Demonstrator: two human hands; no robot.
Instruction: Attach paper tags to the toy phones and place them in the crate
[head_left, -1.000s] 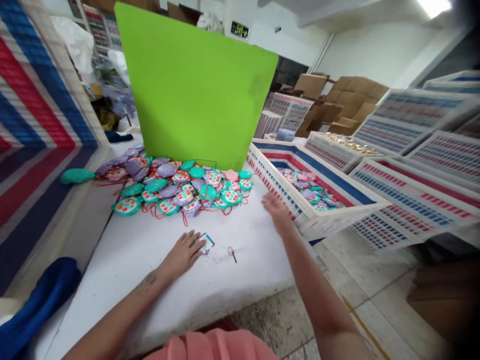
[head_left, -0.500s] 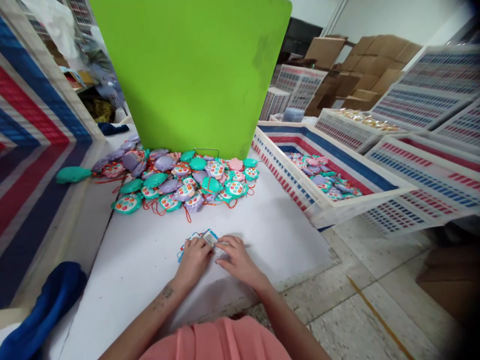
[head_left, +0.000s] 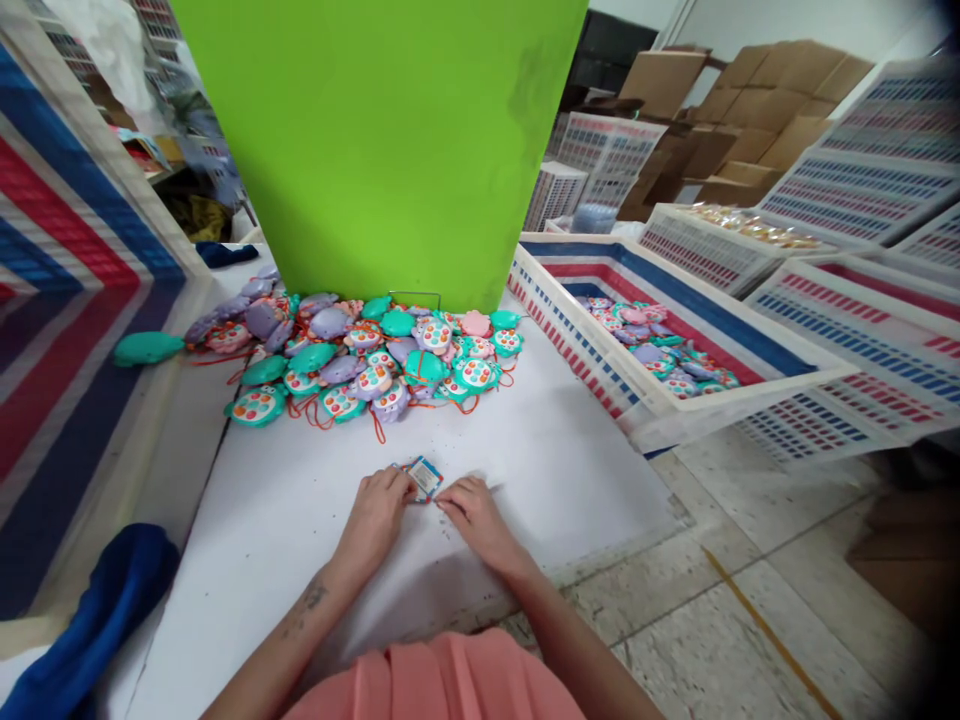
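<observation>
A small blue-edged printed card [head_left: 426, 477] shows its pale face between my hands, low over the white tabletop; other cards may lie beneath it. My left hand [head_left: 381, 508] is closed on the card's left side, its fingers curled over. At the card's lower right corner, my right hand [head_left: 474, 515] has thumb and fingertips pinched together. Whether the right fingertips grip the corner or something tiny is too small to tell. Beyond the hands lies a heap of turquoise, purple and pink animal-shaped toys [head_left: 375, 378] with coloured buttons and orange cords.
A tall green board [head_left: 390, 150] stands behind the heap. To the right, a striped-lined white crate [head_left: 645, 400] holds more such toys. A striped crate [head_left: 82, 300] rises at the left, with a blue cloth [head_left: 112, 600] near it. Stacked crates and cardboard boxes [head_left: 787, 90] fill the background.
My left hand has shifted slightly left and more of the card's face shows. The right fingers, apart before, have come together at the card's corner. The view has tilted slightly.
</observation>
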